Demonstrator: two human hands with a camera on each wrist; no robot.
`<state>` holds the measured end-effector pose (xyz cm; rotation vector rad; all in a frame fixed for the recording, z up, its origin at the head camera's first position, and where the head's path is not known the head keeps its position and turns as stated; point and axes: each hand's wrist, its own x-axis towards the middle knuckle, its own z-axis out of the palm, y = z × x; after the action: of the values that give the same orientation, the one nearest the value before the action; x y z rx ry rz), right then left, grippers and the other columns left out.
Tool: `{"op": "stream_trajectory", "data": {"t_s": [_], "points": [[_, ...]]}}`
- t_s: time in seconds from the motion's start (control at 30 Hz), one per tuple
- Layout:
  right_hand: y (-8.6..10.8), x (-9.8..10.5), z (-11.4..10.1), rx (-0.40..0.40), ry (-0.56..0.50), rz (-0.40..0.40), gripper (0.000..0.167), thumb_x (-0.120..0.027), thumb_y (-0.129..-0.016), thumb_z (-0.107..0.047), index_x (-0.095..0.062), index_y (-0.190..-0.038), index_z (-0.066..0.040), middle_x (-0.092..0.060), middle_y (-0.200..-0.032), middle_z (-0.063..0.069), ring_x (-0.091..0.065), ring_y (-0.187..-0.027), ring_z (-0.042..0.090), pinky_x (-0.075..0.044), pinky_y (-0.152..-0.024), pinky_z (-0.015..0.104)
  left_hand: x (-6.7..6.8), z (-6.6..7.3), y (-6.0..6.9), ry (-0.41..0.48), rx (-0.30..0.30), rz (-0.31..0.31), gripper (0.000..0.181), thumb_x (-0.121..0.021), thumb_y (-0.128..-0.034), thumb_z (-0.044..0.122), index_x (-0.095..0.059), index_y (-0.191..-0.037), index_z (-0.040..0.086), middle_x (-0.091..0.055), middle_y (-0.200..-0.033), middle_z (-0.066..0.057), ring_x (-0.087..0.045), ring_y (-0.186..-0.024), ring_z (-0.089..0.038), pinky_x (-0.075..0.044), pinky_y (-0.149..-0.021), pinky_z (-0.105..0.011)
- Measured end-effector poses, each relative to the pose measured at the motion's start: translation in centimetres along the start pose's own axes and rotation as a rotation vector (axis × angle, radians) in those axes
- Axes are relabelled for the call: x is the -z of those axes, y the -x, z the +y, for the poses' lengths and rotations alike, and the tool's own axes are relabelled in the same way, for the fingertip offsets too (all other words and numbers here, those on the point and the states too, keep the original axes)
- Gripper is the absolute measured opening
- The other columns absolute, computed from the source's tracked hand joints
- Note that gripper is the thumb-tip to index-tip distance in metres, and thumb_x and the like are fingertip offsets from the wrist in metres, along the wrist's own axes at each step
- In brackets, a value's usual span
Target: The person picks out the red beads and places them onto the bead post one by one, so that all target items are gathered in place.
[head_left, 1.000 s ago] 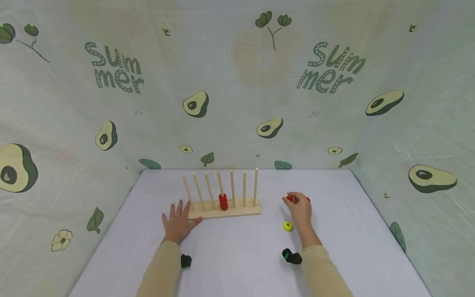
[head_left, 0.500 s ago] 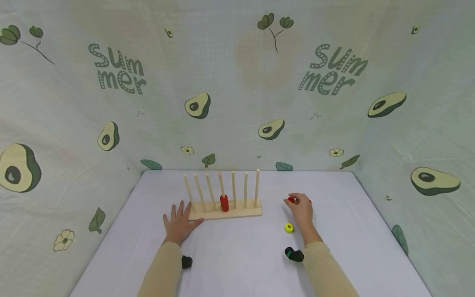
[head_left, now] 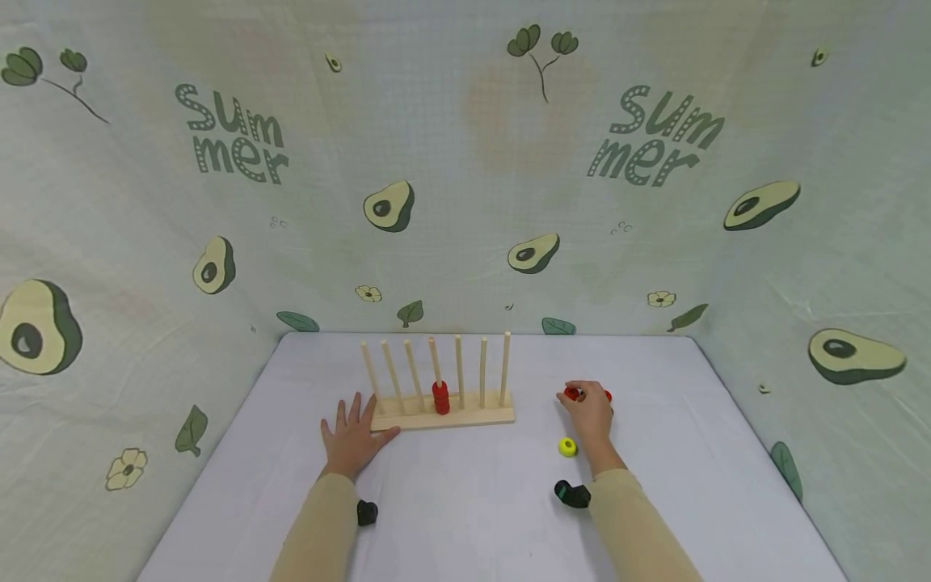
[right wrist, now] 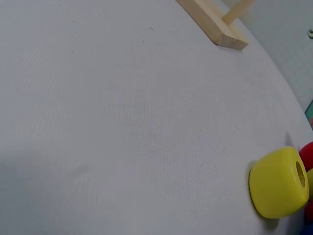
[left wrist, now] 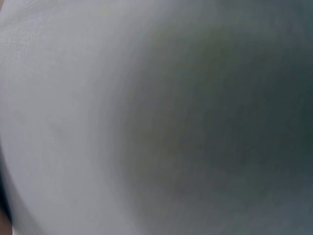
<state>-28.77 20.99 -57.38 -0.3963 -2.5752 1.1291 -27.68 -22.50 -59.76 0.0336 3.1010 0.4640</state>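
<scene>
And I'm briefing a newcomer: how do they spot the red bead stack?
On the white table, find the wooden rack beside the left hand. Low on its middle peg sits the red bead stack. Unlike the red beads at the right hand, these are threaded; the other pegs are bare.

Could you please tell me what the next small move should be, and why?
I would probably have the right hand lift the red bead it seems to pinch toward the middle peg of the wooden rack: that peg carries stacked red beads with bare wood above, and the left hand touches the rack's left end.
</scene>
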Motion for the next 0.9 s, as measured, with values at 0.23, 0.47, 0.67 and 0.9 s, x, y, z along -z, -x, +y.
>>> {"op": "stream_trajectory", "data": {"t_s": [0.23, 0.47, 0.67, 0.9], "points": [[-0.05, -0.28, 0.31, -0.011, -0.008, 0.016, 0.033, -0.078, -0.084, -0.018, -0.070, -0.112, -0.003, -0.055, -0.105, 0.015, -0.050, -0.088, 0.029, -0.040, -0.076, 0.041, 0.10, 0.13, 0.12, 0.002, -0.001, 0.004, 0.099, -0.053, -0.0820, 0.075, -0.028, -0.154, 0.012, -0.014, -0.160, -0.021, -0.003, -0.143, -0.049, 0.003, -0.104, -0.074], [-0.17, -0.21, 0.01, -0.042, 0.036, 0.014, 0.033, -0.077, -0.083, -0.015, -0.070, -0.113, -0.002, -0.057, -0.109, 0.018, -0.053, -0.091, 0.032, -0.043, -0.081, 0.046, 0.08, 0.03, 0.06, 0.006, -0.006, 0.012, 0.100, -0.052, -0.0814, 0.076, -0.028, -0.154, 0.012, -0.014, -0.159, -0.021, -0.004, -0.143, -0.049, 0.003, -0.103, -0.074], [-0.18, -0.36, -0.15, -0.066, 0.054, 0.011, 0.032, -0.075, -0.085, -0.011, -0.068, -0.115, -0.002, -0.058, -0.118, 0.020, -0.054, -0.106, 0.038, -0.042, -0.093, 0.054, 0.34, 0.18, 0.15, 0.002, -0.001, -0.003, 0.099, -0.052, -0.0821, 0.075, -0.027, -0.155, 0.013, -0.013, -0.160, -0.020, -0.003, -0.144, -0.048, 0.003, -0.104, -0.074], [-0.36, -0.60, 0.10, -0.051, 0.093, 0.010, 0.033, -0.074, -0.085, -0.006, -0.068, -0.118, -0.005, -0.057, -0.122, 0.020, -0.052, -0.114, 0.039, -0.041, -0.095, 0.055, 0.69, 0.46, 0.44, 0.007, 0.000, -0.004, 0.098, -0.054, -0.0827, 0.073, -0.028, -0.154, 0.012, -0.014, -0.160, -0.021, -0.004, -0.143, -0.049, 0.002, -0.104, -0.074]]}}
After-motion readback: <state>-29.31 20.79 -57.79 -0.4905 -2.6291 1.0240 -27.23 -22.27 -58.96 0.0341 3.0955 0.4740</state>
